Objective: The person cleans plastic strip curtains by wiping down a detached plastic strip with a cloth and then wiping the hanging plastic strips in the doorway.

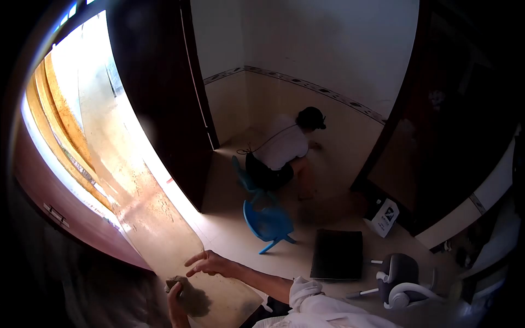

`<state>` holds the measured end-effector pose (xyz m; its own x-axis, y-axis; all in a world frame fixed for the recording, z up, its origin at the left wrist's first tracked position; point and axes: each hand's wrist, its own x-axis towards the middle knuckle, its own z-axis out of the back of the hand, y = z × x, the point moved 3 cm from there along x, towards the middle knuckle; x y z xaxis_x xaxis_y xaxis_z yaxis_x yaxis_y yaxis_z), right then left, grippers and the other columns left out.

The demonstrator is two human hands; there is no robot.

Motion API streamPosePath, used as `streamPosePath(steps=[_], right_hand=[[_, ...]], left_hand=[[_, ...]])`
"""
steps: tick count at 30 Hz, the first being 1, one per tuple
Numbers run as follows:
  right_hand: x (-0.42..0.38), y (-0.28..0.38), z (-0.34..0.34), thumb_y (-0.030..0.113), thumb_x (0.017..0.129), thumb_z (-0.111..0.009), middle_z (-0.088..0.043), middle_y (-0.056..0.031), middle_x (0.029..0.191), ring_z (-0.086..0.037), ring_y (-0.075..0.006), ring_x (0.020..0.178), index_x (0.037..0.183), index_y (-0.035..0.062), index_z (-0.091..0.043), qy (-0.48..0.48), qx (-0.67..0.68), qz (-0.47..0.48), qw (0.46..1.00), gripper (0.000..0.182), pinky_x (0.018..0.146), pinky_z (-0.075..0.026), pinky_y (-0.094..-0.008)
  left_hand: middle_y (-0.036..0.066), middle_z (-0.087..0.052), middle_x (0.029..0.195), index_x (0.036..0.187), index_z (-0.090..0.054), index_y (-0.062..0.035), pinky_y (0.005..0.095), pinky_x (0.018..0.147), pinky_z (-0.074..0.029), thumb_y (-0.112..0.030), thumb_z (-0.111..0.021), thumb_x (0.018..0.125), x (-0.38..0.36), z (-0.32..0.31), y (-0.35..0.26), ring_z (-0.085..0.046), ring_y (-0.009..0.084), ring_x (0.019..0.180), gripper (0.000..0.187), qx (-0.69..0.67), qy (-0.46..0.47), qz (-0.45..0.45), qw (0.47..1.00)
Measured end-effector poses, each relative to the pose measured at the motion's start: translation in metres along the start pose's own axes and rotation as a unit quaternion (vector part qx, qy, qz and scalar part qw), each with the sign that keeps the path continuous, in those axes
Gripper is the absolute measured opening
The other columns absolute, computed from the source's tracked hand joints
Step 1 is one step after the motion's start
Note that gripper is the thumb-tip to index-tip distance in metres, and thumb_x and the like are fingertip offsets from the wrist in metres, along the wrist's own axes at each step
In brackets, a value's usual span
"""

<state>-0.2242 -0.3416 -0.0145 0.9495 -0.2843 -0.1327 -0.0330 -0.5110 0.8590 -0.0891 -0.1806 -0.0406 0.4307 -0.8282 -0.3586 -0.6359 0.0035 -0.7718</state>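
Sill (136,202): a long, stained, brownish ledge runs under the bright window; this is the surface being worked.
Co-worker (284,147): a person crouches well apart at the far tiled wall, beside a blue chair (268,218); their hands are not the wearer's.
Right hand (210,263): it rests flat on the sill, fingers spread wide and empty, sleeve (309,295) pushed up; it braces the body.
Left hand (176,298): curled around a dark wad, seemingly a cloth (188,295), pressed onto the sill's near end.
Doing it well: judging by the stains, firm overlapping strokes along the ledge suit best, with the free hand kept braced off the wiped patch.
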Motion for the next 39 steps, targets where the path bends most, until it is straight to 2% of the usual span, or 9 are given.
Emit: streamPosePath(steps=[7,11,18,25,26,27,28,35,39], right_hand=[[-0.011,-0.014,0.001,0.012,0.068,-0.059,-0.07,-0.004,0.083,-0.056,-0.004,0.063,0.101,0.0016,-0.065,-0.104,-0.14,0.006,0.985,0.035,0.047,-0.039,-0.0197],[-0.013,-0.023,0.007,0.012,0.068,-0.059,-0.07,-0.004,0.081,-0.059,-0.0056,0.069,0.096,0.0008,-0.066,-0.113,-0.135,-0.006,0.984,0.031,0.052,-0.042,-0.0208],[-0.004,-0.043,0.018,0.015,0.07,-0.059,-0.069,-0.0076,0.075,-0.061,-0.0086,0.065,0.085,-0.0008,-0.065,-0.147,-0.085,0.017,0.985,0.023,0.054,-0.044,-0.0211],[-0.047,-0.075,0.033,0.026,0.083,-0.061,-0.069,-0.0052,0.079,-0.062,-0.0083,0.068,0.084,0.0046,-0.063,-0.109,-0.033,-0.064,0.991,0.021,0.056,-0.041,-0.0201],[-0.057,-0.08,0.036,0.026,0.083,-0.062,-0.069,-0.0052,0.082,-0.062,-0.0082,0.07,0.085,0.0047,-0.063,-0.088,-0.024,-0.057,0.994,0.021,0.058,-0.042,-0.0199],[-0.066,-0.086,0.041,0.026,0.083,-0.063,-0.068,-0.0055,0.085,-0.063,-0.0085,0.073,0.087,0.0049,-0.063,-0.091,-0.026,-0.054,0.994,0.021,0.061,-0.044,-0.02],[-0.074,-0.094,0.048,0.025,0.083,-0.064,-0.068,-0.006,0.087,-0.063,-0.0098,0.075,0.088,0.0048,-0.063,-0.092,-0.038,-0.051,0.994,0.021,0.065,-0.046,-0.0208],[-0.161,-0.132,0.076,0.016,0.082,-0.064,-0.068,-0.0109,0.082,-0.066,-0.0165,0.073,0.089,0.003,-0.065,-0.146,-0.007,-0.073,0.987,0.014,0.07,-0.051,-0.0265],[-0.19,-0.135,0.075,0.014,0.08,-0.068,-0.068,-0.0096,0.078,-0.066,-0.0184,0.07,0.083,0.0039,-0.065,-0.293,0.182,0.054,0.937,0.011,0.066,-0.054,-0.0299]], left_hand=[[0.004,-0.059,0.084,0.097,-0.056,-0.0063,0.0348,0.066,-0.052,-0.012,-0.057,0.083,-0.003,0.007,0.004,-0.059,0.0168,0.074,0.015,0.041,-0.03,0.006,0.999],[0.004,-0.06,0.085,0.097,-0.058,-0.0063,0.0343,0.069,-0.051,-0.014,-0.058,0.083,-0.012,0.01,0.006,-0.059,0.0174,0.075,0.016,0.026,-0.066,0.012,0.997],[0.005,-0.062,0.086,0.098,-0.06,-0.0059,0.0343,0.072,-0.05,-0.02,-0.056,0.085,-0.02,0.004,-0.006,-0.06,0.0192,0.078,0.019,0.005,-0.01,-0.008,1.0],[0.004,-0.06,0.084,0.097,-0.059,-0.0069,0.0333,0.07,-0.05,-0.017,-0.056,0.086,-0.025,-0.019,-0.006,-0.059,0.0177,0.076,0.015,-0.017,-0.063,-0.07,0.995],[0.005,-0.06,0.08,0.092,-0.058,-0.0082,0.0353,0.066,-0.051,-0.019,-0.055,0.086,-0.023,-0.022,-0.005,-0.06,0.0193,0.071,0.012,-0.046,-0.003,-0.024,0.999],[0.008,-0.061,0.076,0.089,-0.058,-0.0098,0.0388,0.061,-0.052,-0.022,-0.054,0.087,-0.02,-0.032,-0.006,-0.061,0.0226,0.066,0.012,-0.129,0.189,0.089,0.969],[0.009,-0.061,0.073,0.089,-0.058,-0.0105,0.0417,0.058,-0.053,-0.025,-0.056,0.085,-0.011,-0.012,0.003,-0.062,0.0255,0.064,0.015,-0.038,-0.033,0.035,0.998],[0.003,-0.06,0.073,0.085,-0.059,-0.0075,0.0303,0.057,-0.052,-0.02,-0.063,0.081,0.005,-0.029,0.01,-0.06,0.014,0.062,0.014,0.007,-0.048,-0.042,0.998],[0.004,-0.06,0.074,0.085,-0.058,-0.007,0.0314,0.058,-0.054,-0.022,-0.063,0.082,0.005,-0.038,0.013,-0.061,0.0147,0.062,0.016,-0.008,-0.031,0.012,0.999]])
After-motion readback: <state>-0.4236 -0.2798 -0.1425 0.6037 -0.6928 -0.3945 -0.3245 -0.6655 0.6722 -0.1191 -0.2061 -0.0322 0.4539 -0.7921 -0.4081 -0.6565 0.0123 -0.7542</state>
